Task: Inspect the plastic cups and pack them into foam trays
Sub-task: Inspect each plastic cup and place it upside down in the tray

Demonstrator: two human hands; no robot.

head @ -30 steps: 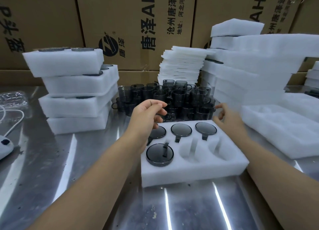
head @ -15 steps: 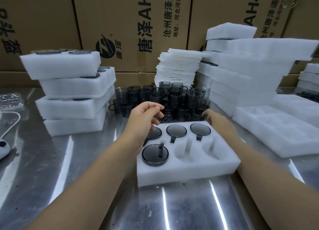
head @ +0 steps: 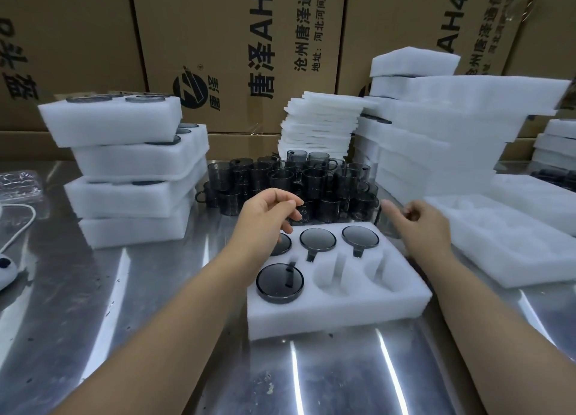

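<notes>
The right hand [head: 420, 224] has been drawn back from the pile of loose cups [head: 290, 178] to the upper right corner of the foam tray [head: 343, 315]. A cup [head: 386, 226], smeared by motion, seems to be pinched at its fingertips, so a fifth piece looks ready to be checked and seated. The left hand [head: 265, 218] is held over the tray's upper left, fingers loosely curled, nothing in them. On the bench [head: 156, 321] the tray lies between and just below both hands: four pockets filled, two left open at lower right.
</notes>
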